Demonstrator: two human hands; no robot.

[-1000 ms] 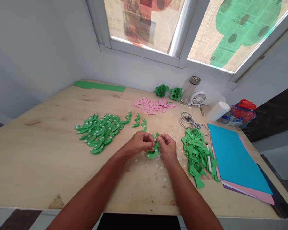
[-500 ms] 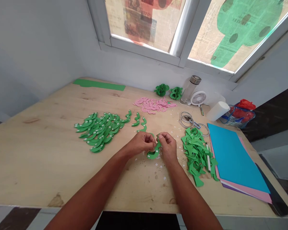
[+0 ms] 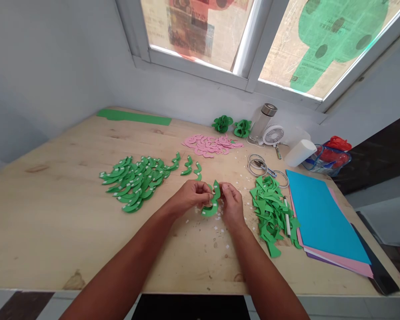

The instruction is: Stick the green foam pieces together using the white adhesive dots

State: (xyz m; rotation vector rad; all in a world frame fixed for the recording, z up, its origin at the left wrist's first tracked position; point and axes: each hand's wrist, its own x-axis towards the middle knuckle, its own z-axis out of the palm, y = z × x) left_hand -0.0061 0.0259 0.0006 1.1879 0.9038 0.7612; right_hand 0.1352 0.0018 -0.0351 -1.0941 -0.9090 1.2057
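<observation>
head, l hand (image 3: 197, 194), r hand (image 3: 231, 204) at green strip (image 3: 214, 209), inside tbl edge (image 3: 186, 293)

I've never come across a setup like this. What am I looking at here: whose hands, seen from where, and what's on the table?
There is no machine: these are a person's bare hands, seen by a camera worn on the head, looking forward and down. The left hand appears to pinch a wavy green paper strip; the right hand is at its other edge, its grip unclear. On the wooden table, a pile of white-dotted green pieces lies to the left, pink paper cutouts farther back. To the right are green scraps and blue paper. Behind stand a clear bottle and a small white fan.
</observation>
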